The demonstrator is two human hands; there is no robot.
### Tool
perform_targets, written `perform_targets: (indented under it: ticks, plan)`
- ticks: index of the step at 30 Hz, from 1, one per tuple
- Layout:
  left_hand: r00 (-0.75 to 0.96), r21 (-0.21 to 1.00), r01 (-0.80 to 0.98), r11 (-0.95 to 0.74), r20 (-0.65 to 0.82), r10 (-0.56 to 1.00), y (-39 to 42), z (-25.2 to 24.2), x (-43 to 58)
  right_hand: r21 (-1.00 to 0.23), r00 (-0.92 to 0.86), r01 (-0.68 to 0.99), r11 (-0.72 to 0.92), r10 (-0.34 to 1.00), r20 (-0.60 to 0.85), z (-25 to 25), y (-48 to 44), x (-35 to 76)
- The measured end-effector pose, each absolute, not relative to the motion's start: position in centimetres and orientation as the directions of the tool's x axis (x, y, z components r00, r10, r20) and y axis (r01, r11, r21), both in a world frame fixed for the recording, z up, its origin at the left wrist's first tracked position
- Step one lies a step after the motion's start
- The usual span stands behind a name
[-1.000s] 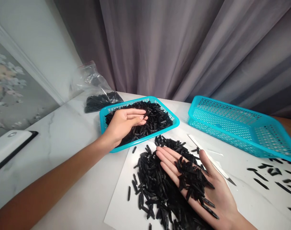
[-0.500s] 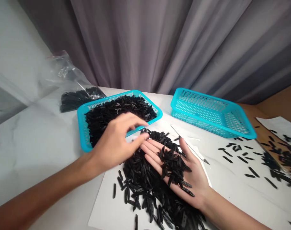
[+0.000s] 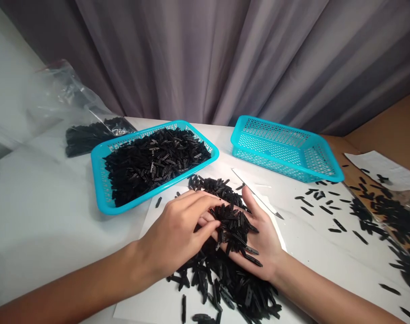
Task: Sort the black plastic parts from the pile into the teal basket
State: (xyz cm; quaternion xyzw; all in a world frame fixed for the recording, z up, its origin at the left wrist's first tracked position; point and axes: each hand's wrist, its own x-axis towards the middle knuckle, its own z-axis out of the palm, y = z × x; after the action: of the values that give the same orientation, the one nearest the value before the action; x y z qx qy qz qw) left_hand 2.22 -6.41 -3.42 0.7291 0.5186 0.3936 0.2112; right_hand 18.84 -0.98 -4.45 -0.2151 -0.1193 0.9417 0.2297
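Note:
My right hand [image 3: 265, 238] lies palm up with its fingers stretched out, bearing a heap of small, slim black plastic pieces [image 3: 237, 229]. From the left, my left hand [image 3: 174, 229] reaches over those fingers. Its thumb and forefinger close in a pinch at the heap's edge; its other fingertips are hidden. Under both hands a larger pile of the same black pieces [image 3: 252, 292] spreads over a white sheet [image 3: 134, 301]. Just beyond my right thumb lies a thin pointed metal tool [image 3: 259, 195].
A blue basket [image 3: 97, 180] full of black pieces stands at the back left, beside a clear bag [image 3: 90, 130] of more. Another blue basket [image 3: 286, 153] sits at the back right. Loose black pieces [image 3: 326, 209] are strewn on the right. A grey curtain [image 3: 191, 58] hangs behind.
My left hand has moved from my right fingertips in to the heap on the palm, and its thumb and forefinger have closed there. The view has shifted slightly.

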Motion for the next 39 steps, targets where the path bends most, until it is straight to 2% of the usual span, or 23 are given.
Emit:
perform_targets:
  ticks: [7,14,17,21,24,27,30,35,39]
  plan:
    - [0.197,0.698,0.61,-0.375,0.326,0.925,-6.1,-3.1,2.4,-0.328,-0.798,-0.375,-0.867,0.482,-0.362,-4.6,-1.0,19.0]
    - [0.136,0.792,0.558,-0.248,0.207,0.969,-5.9,-2.1,2.2,-0.418,-0.817,-0.353,-0.837,0.493,-0.298,-4.0,-1.0,18.5]
    - [0.135,0.819,0.528,-0.226,0.182,0.974,-5.7,-1.7,1.9,-0.41,-0.812,-0.357,-0.839,0.496,-0.308,-4.0,-0.9,18.5]
    - [0.119,0.786,0.563,-0.255,0.228,0.966,-5.4,-1.6,1.1,-0.351,-0.791,-0.387,-0.853,0.503,-0.35,-4.5,-0.9,18.7]
    - [0.191,0.712,0.601,-0.363,0.312,0.93,-5.2,-1.8,0.5,-0.323,-0.783,-0.399,-0.858,0.502,-0.367,-4.6,-0.9,18.9]
    - [0.248,0.689,0.598,-0.411,0.328,0.911,-5.2,-1.8,0.1,-0.321,-0.783,-0.398,-0.859,0.501,-0.368,-4.6,-0.9,18.8]
    - [0.196,0.755,0.575,-0.315,0.246,0.949,-5.2,-1.5,-0.3,-0.325,-0.792,-0.392,-0.86,0.496,-0.355,-4.4,-0.8,18.7]
    - [0.05,0.858,0.512,-0.047,0.025,0.998,-5.0,-0.8,-1.0,-0.328,-0.794,-0.406,-0.853,0.507,-0.335,-4.3,-0.9,18.6]
    - [0.081,0.889,0.456,0.031,-0.076,0.994,-5.0,-0.7,-0.8,-0.347,-0.793,-0.396,-0.85,0.508,-0.337,-4.3,-0.9,18.7]
